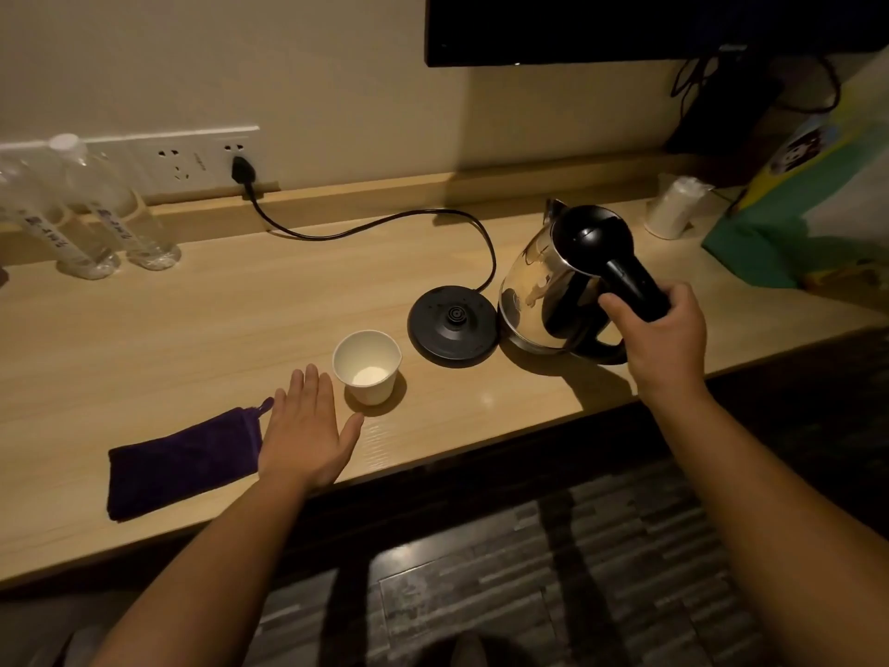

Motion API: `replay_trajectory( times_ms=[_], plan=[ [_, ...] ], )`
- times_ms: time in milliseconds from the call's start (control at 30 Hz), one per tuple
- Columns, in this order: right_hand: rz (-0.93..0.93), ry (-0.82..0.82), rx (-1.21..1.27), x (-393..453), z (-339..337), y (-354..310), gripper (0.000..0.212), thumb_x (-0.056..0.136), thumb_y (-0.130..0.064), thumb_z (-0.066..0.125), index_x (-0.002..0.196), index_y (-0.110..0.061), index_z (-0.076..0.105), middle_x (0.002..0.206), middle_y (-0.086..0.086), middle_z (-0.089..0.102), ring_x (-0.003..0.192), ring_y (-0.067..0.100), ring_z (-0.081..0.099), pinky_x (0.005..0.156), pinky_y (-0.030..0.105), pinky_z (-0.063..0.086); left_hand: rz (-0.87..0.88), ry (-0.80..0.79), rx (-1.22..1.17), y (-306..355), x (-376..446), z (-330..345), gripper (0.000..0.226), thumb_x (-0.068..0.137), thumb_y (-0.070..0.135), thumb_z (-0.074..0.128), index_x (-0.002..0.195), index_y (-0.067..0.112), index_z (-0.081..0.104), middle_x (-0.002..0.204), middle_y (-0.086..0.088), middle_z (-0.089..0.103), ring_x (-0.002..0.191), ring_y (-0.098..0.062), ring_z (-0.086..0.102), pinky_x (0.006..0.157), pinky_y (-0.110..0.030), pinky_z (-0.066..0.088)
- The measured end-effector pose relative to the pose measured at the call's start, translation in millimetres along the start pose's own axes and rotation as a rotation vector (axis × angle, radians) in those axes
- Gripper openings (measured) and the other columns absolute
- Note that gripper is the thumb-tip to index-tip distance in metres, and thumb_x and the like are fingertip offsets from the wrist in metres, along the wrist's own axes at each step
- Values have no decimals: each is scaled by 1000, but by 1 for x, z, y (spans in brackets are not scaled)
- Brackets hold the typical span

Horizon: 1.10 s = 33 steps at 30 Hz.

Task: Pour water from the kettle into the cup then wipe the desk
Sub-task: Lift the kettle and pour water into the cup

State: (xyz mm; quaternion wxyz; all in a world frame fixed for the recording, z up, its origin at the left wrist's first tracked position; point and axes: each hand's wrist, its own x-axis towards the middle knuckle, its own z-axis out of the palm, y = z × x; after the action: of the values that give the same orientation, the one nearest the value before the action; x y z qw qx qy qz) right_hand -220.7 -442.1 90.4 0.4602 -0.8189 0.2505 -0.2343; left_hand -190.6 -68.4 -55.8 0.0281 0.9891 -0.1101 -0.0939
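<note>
On the dim desk (pixel 144 339), right hand (pixel 666 337) fingers grip the kettle (pixel 543 286) handle; left hand (pixel 305 435) fingers spread flat by the cup (pixel 368 365).

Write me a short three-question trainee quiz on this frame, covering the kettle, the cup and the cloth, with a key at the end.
1. True or false: the kettle sits docked on its black base.
2. Which hand grips the kettle handle? A) left hand B) right hand C) both
3. Fill in: the purple cloth lies on the desk to the ____ of the paper cup, as the person sees it.

Key
1. False: it is off the base, to the base's right.
2. B; the left hand is open and flat beside the cup, apart from it.
3. Left.
</note>
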Motion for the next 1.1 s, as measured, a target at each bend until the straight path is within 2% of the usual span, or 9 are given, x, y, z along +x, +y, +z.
replay_trajectory(
  times_ms=[200, 300, 433, 567, 667, 767, 833, 933, 1100],
  plan=[
    [-166, -171, -46, -8, -13, -47, 39, 65, -56, 72, 96, -42, 52, 92, -19, 58, 84, -7, 57, 66, 21, 45, -7, -27, 11, 0, -2, -1, 87, 89, 67, -2, 151, 6, 2, 161, -15, -2, 146, -30, -8, 118, -48, 2],
    [-261, -316, -135, -13, -9, -69, 40, 64, -52, 74, 97, -42, 54, 90, -23, 57, 82, -15, 54, 66, 18, 42, -12, -29, -2, -2, -2, 1, 86, 90, 66, 0, 152, 7, 0, 161, -14, -4, 146, -29, -10, 118, -47, -1],
    [-347, -542, -288, -20, 3, -94, 45, 61, -48, 76, 101, -41, 56, 89, -22, 57, 84, -6, 54, 67, 16, 40, -12, -28, -19, -5, -1, 4, 86, 89, 67, -1, 152, 8, 0, 161, -13, -6, 146, -28, -12, 118, -45, -3],
    [-449, -700, -427, -26, 17, -116, 41, 57, -50, 73, 95, -40, 60, 85, -21, 60, 83, -2, 56, 67, 19, 44, -17, -17, -31, -5, 1, 8, 86, 88, 67, -1, 151, 9, -1, 160, -13, -8, 146, -28, -13, 117, -45, -5],
    [-480, -748, -535, -27, 24, -126, 47, 57, -52, 73, 100, -35, 64, 86, -17, 62, 82, 4, 58, 69, 29, 52, -18, -9, -36, -6, 2, 10, 86, 88, 67, 0, 151, 9, -2, 160, -13, -8, 146, -28, -13, 117, -45, -5],
    [-514, -765, -623, -27, 29, -135, 52, 57, -55, 69, 103, -33, 65, 91, -9, 65, 83, 10, 59, 71, 35, 54, -19, 5, -47, -6, 2, 12, 86, 89, 67, 1, 151, 9, -1, 160, -14, -7, 146, -28, -12, 118, -46, -3],
    [-533, -772, -662, -25, 31, -140, 51, 59, -53, 70, 104, -32, 65, 91, -7, 65, 81, 9, 58, 69, 34, 54, -18, 11, -44, -6, 2, 12, 85, 89, 67, 2, 152, 9, 0, 160, -14, -6, 146, -28, -11, 118, -46, -3],
    [-549, -773, -715, -24, 37, -148, 47, 62, -51, 73, 104, -32, 64, 90, -8, 63, 78, 6, 55, 62, 25, 48, -17, 27, -45, -6, 2, 12, 85, 90, 67, 3, 152, 8, 0, 161, -14, -6, 146, -28, -11, 117, -45, -5],
    [-602, -802, -803, -29, 48, -167, 59, 53, -59, 63, 104, -29, 64, 90, -7, 61, 84, 15, 57, 72, 40, 54, -12, 52, -59, -7, 3, 15, 86, 89, 68, 2, 152, 9, 0, 161, -14, -6, 146, -29, -11, 116, -45, -7]
  ],
)
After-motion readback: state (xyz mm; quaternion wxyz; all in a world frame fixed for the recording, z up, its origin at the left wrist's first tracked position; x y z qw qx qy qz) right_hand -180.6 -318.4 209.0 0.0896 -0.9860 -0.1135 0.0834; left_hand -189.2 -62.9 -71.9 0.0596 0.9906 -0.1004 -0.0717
